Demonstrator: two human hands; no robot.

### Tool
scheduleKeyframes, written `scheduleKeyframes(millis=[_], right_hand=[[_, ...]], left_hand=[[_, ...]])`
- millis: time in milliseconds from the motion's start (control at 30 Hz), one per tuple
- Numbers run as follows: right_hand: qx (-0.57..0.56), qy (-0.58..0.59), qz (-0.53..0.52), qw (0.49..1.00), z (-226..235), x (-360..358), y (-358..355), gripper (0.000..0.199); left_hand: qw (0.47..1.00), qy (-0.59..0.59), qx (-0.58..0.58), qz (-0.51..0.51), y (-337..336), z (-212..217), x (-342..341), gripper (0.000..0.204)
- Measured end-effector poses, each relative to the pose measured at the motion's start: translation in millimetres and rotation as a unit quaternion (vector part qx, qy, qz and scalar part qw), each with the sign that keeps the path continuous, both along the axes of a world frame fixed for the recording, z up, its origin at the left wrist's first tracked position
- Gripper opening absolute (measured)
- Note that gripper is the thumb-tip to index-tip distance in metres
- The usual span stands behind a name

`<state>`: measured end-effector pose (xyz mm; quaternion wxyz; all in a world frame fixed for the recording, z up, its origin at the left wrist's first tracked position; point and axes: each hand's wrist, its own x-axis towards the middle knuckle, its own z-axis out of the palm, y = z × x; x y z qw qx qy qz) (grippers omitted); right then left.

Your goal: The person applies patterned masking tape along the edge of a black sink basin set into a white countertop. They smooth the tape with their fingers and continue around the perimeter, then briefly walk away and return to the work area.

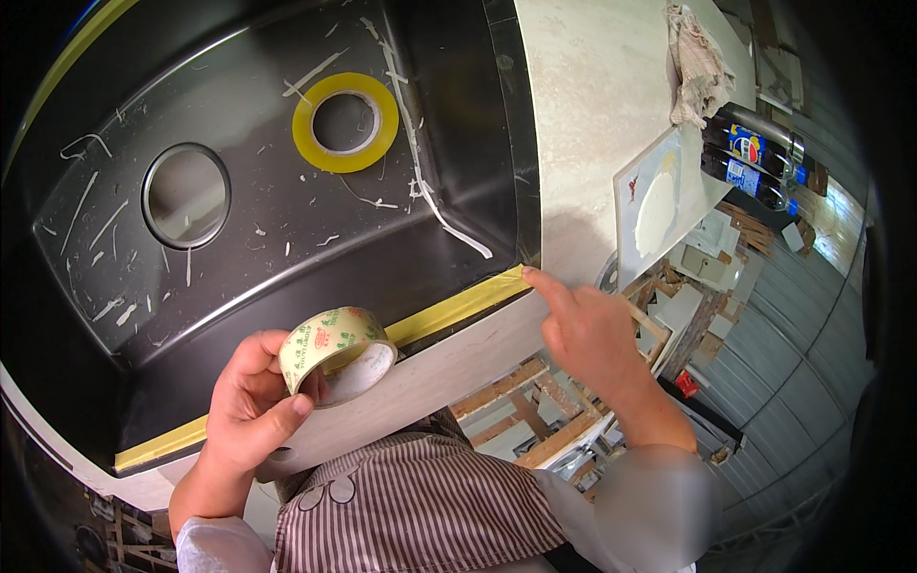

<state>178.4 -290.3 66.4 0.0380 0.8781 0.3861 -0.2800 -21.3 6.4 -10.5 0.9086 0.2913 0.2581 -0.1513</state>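
Note:
My left hand (250, 401) grips a roll of tape (330, 349), its ring printed in green and red on a pale ground, tilted above the near rim of a black sink (315, 272). Along that rim runs a strip of yellow tape (458, 304), partly hidden behind the roll. At the strip's right end, by the sink corner, the stretched index finger of my right hand (592, 334) touches the tape. The other fingers of that hand are curled, and its thumb is hidden. A larger yellow tape roll (304, 134) lies flat in the basin.
White scraps (449, 229) are scattered over the basin, around a round drain hole (187, 196). On the pale countertop (583, 86) to the right are a crumpled cloth (695, 62), a white-smeared board (654, 205) and dark drink bottles (750, 148). Wooden frames (535, 411) stand below the edge.

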Motion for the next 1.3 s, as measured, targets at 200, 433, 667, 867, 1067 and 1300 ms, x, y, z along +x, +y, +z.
scheduleKeyframes(millis=[200,433,667,867,1067,1300], right_hand=[[0.007,0.005,-0.017,1.0,1.7,-6.4,-2.5,0.059],[0.013,0.017,-0.03,0.999,2.3,-10.5,-3.6,0.06],[0.022,0.023,-0.044,0.999,3.2,-12.3,-0.2,0.056],[0.016,0.022,-0.051,0.998,3.3,-13.9,-0.2,0.052],[0.018,0.003,-0.021,1.0,0.1,-3.6,0.7,0.05],[-0.011,-0.012,0.042,0.999,-1.6,11.3,1.3,0.051]], left_hand=[[1.0,-0.003,0.0,-0.016,0.3,-1.4,1.2,0.045],[0.998,0.035,0.059,-0.005,-8.9,6.3,7.6,0.048],[0.997,0.039,0.071,-0.012,-8.7,3.9,8.0,0.047],[0.996,0.029,0.078,-0.006,-10.1,4.3,9.3,0.047],[0.996,0.039,0.084,-0.01,-10.4,7.5,12.3,0.049],[0.999,-0.004,0.001,0.04,-4.8,0.4,6.2,0.047]])
